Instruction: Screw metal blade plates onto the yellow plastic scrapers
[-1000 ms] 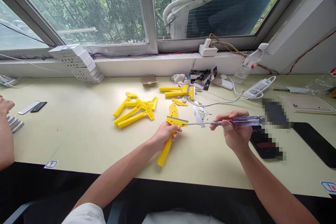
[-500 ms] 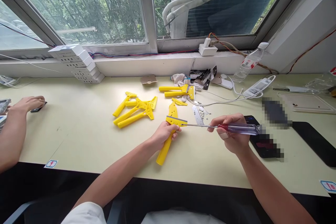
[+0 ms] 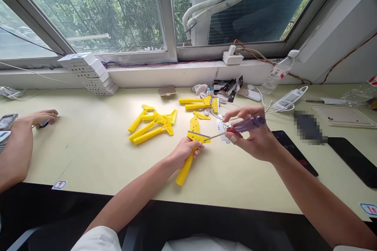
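My left hand is closed around a yellow scraper, its handle slanting toward the table's front edge. Across the scraper's head runs a thin metal blade strip. Between the thumb and fingers of my right hand is a screwdriver with a clear purple handle. Its shaft slopes down to the left, and the tip meets the right end of the scraper's head. Just beyond the head lies a loose yellow piece. Flat metal plates with small screws sit behind the shaft, partly hidden by my right hand.
Several yellow scrapers lie in a pile to the left, with two more scrapers further back. A phone rests by my right forearm. Behind stand a bottle and white cables. A co-worker's hand is at far left.
My right hand has shifted up and left, and the screwdriver's handle now tilts upward. Its tip stays at the scraper's head. The co-worker's hand has moved slightly right.
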Demonstrator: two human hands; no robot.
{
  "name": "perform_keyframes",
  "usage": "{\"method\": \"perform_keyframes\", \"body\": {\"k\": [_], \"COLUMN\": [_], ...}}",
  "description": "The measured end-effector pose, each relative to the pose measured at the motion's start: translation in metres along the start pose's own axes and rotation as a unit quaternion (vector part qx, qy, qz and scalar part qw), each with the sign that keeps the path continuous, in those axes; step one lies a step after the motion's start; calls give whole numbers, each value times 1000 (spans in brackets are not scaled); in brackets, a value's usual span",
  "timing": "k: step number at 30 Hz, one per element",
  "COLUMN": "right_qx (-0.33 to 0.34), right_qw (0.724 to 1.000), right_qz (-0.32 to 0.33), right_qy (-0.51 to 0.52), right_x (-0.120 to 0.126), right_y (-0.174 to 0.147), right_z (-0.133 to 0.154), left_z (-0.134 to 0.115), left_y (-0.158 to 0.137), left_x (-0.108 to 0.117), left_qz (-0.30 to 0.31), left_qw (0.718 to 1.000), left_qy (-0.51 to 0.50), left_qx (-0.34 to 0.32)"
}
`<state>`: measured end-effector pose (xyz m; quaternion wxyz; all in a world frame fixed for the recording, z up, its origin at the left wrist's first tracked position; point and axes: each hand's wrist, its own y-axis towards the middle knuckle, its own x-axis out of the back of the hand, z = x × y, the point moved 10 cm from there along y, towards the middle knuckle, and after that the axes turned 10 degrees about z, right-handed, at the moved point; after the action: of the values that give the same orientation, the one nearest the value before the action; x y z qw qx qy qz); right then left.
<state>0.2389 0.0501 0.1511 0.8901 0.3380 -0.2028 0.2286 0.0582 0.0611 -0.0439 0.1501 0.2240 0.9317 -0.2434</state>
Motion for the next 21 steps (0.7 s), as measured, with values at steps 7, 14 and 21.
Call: {"method": "perform_keyframes", "body": {"k": [7, 14, 21], "right_qx": [8, 45, 105], "right_qw": [995, 980, 972], "right_qz": [22, 57, 21], "right_qy": [-99, -183, -208], "right_x": [1, 6, 8], "right_y": [39, 52, 48], "right_z": [27, 56, 69], "left_z": [2, 4, 6], "left_y": [1, 2, 5], "left_x": [1, 3, 5], "left_qz": [2, 0, 6], "left_qw": [1000, 1000, 1000], "left_qy": [-17, -17, -8], "left_qx": [-2, 1, -5]}}
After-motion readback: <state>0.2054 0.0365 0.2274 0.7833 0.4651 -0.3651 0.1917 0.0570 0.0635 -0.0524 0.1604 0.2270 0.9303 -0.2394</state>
